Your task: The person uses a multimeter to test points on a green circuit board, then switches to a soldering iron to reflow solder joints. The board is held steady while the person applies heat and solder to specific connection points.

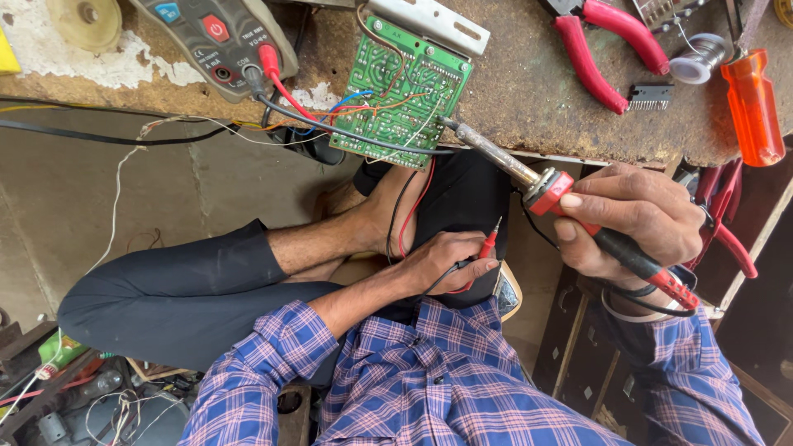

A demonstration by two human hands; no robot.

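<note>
My right hand (632,221) grips a red-and-black soldering iron (529,177) by its handle; the metal tip rests at the right edge of a green circuit board (402,91) lying on the workbench (529,91). My left hand (446,263) sits low over my lap, fingers closed on red and black multimeter probes (487,246), the red tip pointing up. Their red and black leads run up to a grey multimeter (216,37) at the bench's back left. Thin coloured wires cross the board.
Red-handled pliers (607,49), a solder spool (698,59), an orange-handled screwdriver (753,107) and a black chip (650,97) lie on the bench at right. Loose wires trail over the concrete floor at left. My crossed legs fill the middle. Clutter sits bottom left.
</note>
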